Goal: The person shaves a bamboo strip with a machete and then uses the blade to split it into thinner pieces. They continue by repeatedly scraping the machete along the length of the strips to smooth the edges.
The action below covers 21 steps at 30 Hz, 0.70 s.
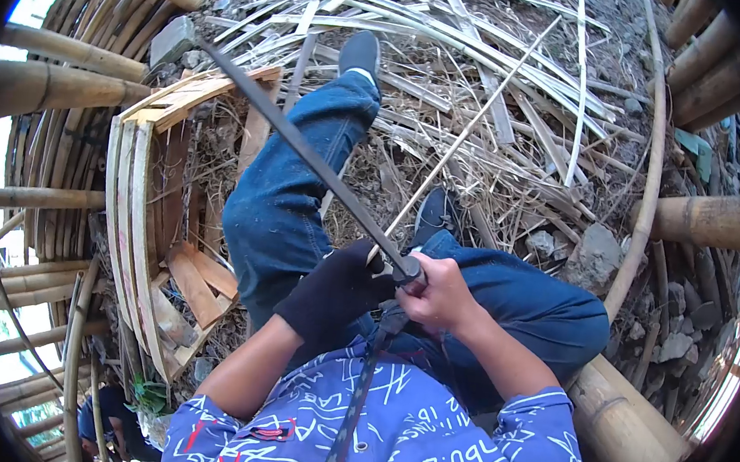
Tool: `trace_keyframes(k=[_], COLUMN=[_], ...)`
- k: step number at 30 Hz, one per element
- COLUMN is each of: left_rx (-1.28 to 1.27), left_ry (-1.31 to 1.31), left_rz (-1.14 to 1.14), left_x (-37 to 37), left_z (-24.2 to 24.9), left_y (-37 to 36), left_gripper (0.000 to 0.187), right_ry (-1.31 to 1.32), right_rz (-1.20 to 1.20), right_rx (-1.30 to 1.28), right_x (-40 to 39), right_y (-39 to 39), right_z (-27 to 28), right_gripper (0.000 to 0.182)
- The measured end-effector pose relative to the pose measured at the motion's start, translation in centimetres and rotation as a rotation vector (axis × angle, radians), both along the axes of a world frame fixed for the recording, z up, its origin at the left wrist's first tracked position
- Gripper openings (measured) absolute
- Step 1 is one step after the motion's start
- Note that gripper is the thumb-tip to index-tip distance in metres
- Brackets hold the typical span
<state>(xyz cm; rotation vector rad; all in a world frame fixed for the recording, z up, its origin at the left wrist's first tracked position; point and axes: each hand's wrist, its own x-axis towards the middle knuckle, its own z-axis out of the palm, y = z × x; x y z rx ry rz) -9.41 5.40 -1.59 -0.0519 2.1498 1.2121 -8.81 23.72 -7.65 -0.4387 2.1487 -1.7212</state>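
Observation:
My left hand (334,291), in a black knitted glove, is closed around the near end of a thin pale bamboo strip (471,127). From there the strip runs up and to the right over the ground. My bare right hand (442,297) grips a long, narrow dark knife (294,141) by its handle end, close beside the glove. The blade slants to the upper left, above my bent left leg, and crosses close to the strip near my hands. Both hands are in front of my lap, and the glove hides the strip's lower end.
Split bamboo strips (458,27) and shavings litter the ground ahead. A wooden crate (138,211) lies at my left. Thick bamboo poles (626,421) flank me, with stones (597,255) on the right. Another person (111,424) is at the lower left.

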Motion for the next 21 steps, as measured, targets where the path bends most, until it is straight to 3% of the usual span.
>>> trace_keyframes(k=[3, 5, 9, 11, 21], left_rx=[0.031, -0.204, -0.261, -0.383, -0.491], left_ry=[0.055, 0.139, 0.206, 0.39, 0.262], left_rz=[-0.11, -0.096, -0.117, -0.314, -0.21], left_x=[-0.5, 0.1, 1.0, 1.5, 1.4], left_z=[-0.7, -1.7, -0.9, -1.1, -0.9], left_y=[1.6, 1.9, 2.7, 2.5, 3.6], left_gripper=[0.03, 0.033, 0.032, 0.029, 0.033], right_ry=[0.05, 0.05, 0.099, 0.106, 0.176], right_rz=[-0.023, -0.026, -0.083, -0.089, -0.201], right_rx=[0.145, 0.267, 0.407, 0.421, 0.596], right_x=[-0.2, -0.4, -0.8, -0.9, -2.0], right_y=[0.6, 0.8, 1.3, 1.5, 2.9], right_z=[-1.8, -2.2, -1.9, -2.9, -4.2], right_gripper=[0.015, 0.015, 0.013, 0.012, 0.013])
